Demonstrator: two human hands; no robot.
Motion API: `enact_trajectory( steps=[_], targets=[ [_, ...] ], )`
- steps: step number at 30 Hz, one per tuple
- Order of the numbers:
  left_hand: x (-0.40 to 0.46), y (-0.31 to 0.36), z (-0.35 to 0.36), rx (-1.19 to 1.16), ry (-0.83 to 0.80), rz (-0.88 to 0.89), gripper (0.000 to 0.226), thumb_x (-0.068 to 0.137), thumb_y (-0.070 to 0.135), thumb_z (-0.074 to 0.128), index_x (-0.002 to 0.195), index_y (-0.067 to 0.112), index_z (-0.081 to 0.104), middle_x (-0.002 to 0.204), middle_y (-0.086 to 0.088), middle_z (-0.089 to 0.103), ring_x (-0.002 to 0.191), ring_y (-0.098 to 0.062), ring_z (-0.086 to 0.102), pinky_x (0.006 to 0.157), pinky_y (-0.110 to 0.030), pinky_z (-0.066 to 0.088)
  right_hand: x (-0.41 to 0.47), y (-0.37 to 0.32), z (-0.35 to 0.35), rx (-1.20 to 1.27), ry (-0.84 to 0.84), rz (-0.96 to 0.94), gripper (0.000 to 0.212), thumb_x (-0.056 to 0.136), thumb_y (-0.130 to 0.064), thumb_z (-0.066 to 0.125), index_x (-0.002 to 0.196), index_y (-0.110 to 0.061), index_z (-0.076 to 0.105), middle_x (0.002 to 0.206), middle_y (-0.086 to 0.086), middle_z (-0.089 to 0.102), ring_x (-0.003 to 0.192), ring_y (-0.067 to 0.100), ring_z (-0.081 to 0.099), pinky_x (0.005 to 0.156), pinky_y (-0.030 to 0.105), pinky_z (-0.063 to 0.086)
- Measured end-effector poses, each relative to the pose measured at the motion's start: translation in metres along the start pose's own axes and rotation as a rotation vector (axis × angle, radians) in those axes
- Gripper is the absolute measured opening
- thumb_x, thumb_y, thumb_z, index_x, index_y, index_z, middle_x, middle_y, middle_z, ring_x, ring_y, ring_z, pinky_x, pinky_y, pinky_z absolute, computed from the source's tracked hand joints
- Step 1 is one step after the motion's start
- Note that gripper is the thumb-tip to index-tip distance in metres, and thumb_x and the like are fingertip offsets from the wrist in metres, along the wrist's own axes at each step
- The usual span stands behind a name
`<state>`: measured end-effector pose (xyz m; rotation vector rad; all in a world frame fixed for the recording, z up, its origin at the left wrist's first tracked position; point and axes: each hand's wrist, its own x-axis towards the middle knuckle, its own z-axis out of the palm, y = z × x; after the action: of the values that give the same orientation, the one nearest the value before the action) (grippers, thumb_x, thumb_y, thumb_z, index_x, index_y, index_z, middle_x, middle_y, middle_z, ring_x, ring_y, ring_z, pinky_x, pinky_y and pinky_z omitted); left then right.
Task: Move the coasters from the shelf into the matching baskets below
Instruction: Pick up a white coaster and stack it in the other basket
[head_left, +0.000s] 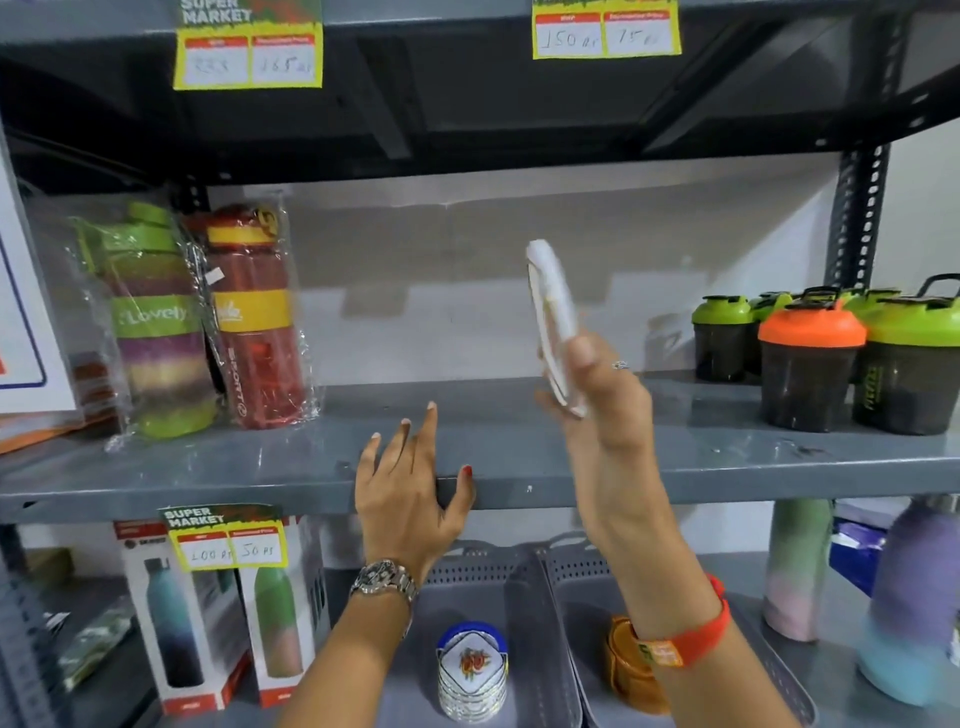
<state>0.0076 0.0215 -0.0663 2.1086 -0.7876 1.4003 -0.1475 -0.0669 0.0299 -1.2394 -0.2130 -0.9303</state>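
My right hand (597, 400) grips a blurred white coaster (553, 322) edge-on above the shelf (727, 457); its face I can't read. My left hand (410, 488) rests open on the shelf lip. Below, my arms partly hide two grey baskets (524, 587) holding stacked coasters (471, 670).

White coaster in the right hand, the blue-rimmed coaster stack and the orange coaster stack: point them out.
white coaster (551, 312): head view, on its blurred edge above the thumb.
blue-rimmed coaster stack (471, 667): head view, on the flower-printed top face.
orange coaster stack (626, 670): head view, on its side left of the wrist.
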Motion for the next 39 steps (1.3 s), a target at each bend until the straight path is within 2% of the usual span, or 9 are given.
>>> enact_trajectory(
  steps=[3,5,9,14,21,24,29,32,39],
  targets=[
    [0.0,0.0,0.002,0.0,-0.001,-0.001,0.064,0.086,0.045,0.04,0.132,0.001,0.054,0.109,-0.021,0.068,0.108,-0.032,0.063,0.103,-0.043,0.03,-0.003,0.0,-0.006,0.529,-0.205,0.302,0.08,0.043,-0.071,0.072,0.108,-0.023,0.071,0.102,0.005,0.067,0.089,0.02,0.059,0.096,0.047,0.049],
    [-0.001,-0.002,0.004,-0.008,0.007,0.011,0.064,0.087,0.045,0.039,0.132,0.002,0.054,0.11,-0.019,0.068,0.11,-0.032,0.062,0.103,-0.044,0.031,-0.007,0.0,-0.009,0.701,-0.294,0.431,0.082,0.055,-0.072,0.063,0.115,-0.017,0.065,0.103,0.012,0.064,0.091,0.024,0.058,0.096,0.049,0.048],
    [0.0,-0.005,0.006,-0.004,0.029,0.037,0.069,0.098,0.052,0.021,0.127,0.002,0.058,0.114,-0.015,0.067,0.114,-0.033,0.06,0.104,-0.046,0.031,-0.016,-0.006,-0.009,0.851,-0.423,0.525,0.082,0.061,-0.078,0.055,0.109,-0.013,0.066,0.101,0.014,0.066,0.092,0.027,0.057,0.095,0.047,0.046],
    [0.0,-0.006,0.01,0.046,0.101,0.098,0.056,0.085,0.04,0.042,0.12,0.002,0.062,0.119,-0.013,0.066,0.113,-0.034,0.06,0.103,-0.047,0.03,-0.021,-0.013,-0.01,0.832,-0.558,0.492,0.081,0.064,-0.077,0.056,0.112,-0.012,0.063,0.104,0.013,0.065,0.097,0.027,0.055,0.096,0.046,0.042],
    [-0.001,-0.006,0.01,0.035,0.102,0.083,0.057,0.091,0.044,0.037,0.127,0.006,0.06,0.124,-0.009,0.064,0.119,-0.032,0.056,0.105,-0.046,0.03,-0.029,0.013,-0.037,0.738,-0.409,0.575,0.087,0.067,-0.084,0.044,0.107,-0.011,0.07,0.102,0.014,0.069,0.09,0.026,0.062,0.092,0.044,0.048],
    [-0.002,-0.006,0.009,0.028,0.091,0.078,0.059,0.088,0.044,0.04,0.131,0.008,0.057,0.132,-0.007,0.059,0.123,-0.03,0.053,0.106,-0.046,0.029,-0.044,0.034,-0.058,0.697,-0.361,0.643,0.086,0.064,-0.08,0.054,0.113,-0.011,0.067,0.102,0.017,0.068,0.09,0.027,0.062,0.091,0.045,0.048],
    [-0.002,-0.005,0.009,0.052,0.08,0.088,0.058,0.09,0.043,0.039,0.135,0.009,0.054,0.138,-0.008,0.053,0.127,-0.029,0.049,0.108,-0.047,0.028,-0.077,0.085,-0.093,0.528,-0.185,0.899,0.092,0.045,-0.07,0.074,0.11,-0.005,0.069,0.098,0.023,0.068,0.078,0.03,0.064,0.082,0.044,0.053],
    [-0.003,-0.005,0.01,0.078,0.077,0.088,0.059,0.09,0.044,0.038,0.137,0.011,0.052,0.141,-0.008,0.05,0.13,-0.029,0.047,0.11,-0.047,0.026,-0.089,0.121,-0.105,0.396,0.005,1.091,0.084,0.058,-0.068,0.064,0.108,0.0,0.068,0.099,0.025,0.066,0.07,0.029,0.065,0.082,0.043,0.051],
    [-0.001,-0.006,0.013,0.097,0.103,0.095,0.06,0.09,0.044,0.038,0.139,0.01,0.049,0.144,-0.008,0.047,0.132,-0.029,0.044,0.112,-0.046,0.022,-0.089,0.202,-0.103,0.425,0.299,1.339,0.064,0.072,-0.057,0.065,0.104,-0.001,0.065,0.113,0.021,0.063,0.1,0.035,0.06,0.076,0.047,0.056]
  ],
)
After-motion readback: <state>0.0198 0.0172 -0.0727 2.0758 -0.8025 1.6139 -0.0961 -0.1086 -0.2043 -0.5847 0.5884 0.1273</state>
